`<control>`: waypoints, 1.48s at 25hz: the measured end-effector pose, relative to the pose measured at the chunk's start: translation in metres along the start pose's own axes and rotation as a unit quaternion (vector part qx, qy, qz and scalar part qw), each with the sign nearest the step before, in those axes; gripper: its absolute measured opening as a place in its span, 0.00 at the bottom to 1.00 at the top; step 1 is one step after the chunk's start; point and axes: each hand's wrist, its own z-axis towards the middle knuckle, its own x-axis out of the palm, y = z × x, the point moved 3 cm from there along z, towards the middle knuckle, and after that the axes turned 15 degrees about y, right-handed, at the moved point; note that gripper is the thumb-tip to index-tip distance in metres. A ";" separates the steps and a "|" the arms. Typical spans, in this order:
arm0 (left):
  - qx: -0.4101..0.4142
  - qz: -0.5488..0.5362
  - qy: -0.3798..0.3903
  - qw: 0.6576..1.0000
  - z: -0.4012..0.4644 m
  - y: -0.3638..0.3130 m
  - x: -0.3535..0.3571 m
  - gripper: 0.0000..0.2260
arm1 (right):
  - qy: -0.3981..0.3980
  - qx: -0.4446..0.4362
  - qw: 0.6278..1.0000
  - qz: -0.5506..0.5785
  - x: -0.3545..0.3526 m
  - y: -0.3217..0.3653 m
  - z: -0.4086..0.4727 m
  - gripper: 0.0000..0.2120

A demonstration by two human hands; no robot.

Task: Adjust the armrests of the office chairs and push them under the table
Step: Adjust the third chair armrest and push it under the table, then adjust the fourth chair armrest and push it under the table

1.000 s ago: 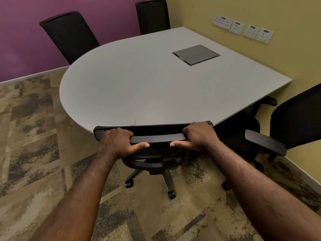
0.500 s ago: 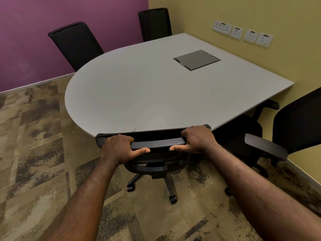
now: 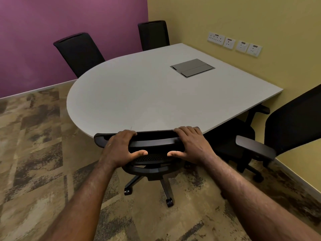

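A black office chair stands right below me with its seat under the near edge of the grey table. My left hand grips the left part of the backrest's top edge, fingers over the far side and thumb on the near side. My right hand grips the right part the same way. The chair's armrests are hidden under the table. A second black chair stands at the right, pulled out from the table, its near armrest in plain view.
Two more black chairs stand at the table's far side, by the purple wall and in the corner. A grey cable hatch sits in the tabletop. Wall sockets line the yellow wall. Patterned carpet covers the floor.
The chair has slid a little further under the table with both hands still on its backrest. My view has shifted, so the room appears lower in the frame.
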 end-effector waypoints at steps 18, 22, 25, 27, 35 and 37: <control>0.082 0.021 -0.059 0.995 -0.010 -0.123 -0.021 0.48 | -0.098 0.129 0.987 0.014 -0.057 -0.050 -0.119 0.53; 0.101 0.018 -0.054 0.993 0.017 -0.165 -0.013 0.48 | -0.107 0.155 0.982 0.022 -0.062 -0.097 -0.140 0.53; 0.110 0.018 -0.044 0.993 0.046 -0.202 -0.004 0.49 | -0.107 0.171 0.979 0.029 -0.063 -0.139 -0.154 0.52; 0.115 0.013 -0.038 0.993 0.064 -0.227 0.004 0.49 | -0.109 0.176 0.978 0.037 -0.064 -0.167 -0.163 0.53; 0.140 -0.002 -0.009 0.990 0.123 -0.308 0.051 0.49 | -0.098 0.206 0.972 0.062 -0.049 -0.250 -0.206 0.52; 0.150 -0.008 0.000 0.989 0.137 -0.323 0.062 0.49 | -0.093 0.217 0.970 0.063 -0.043 -0.266 -0.213 0.52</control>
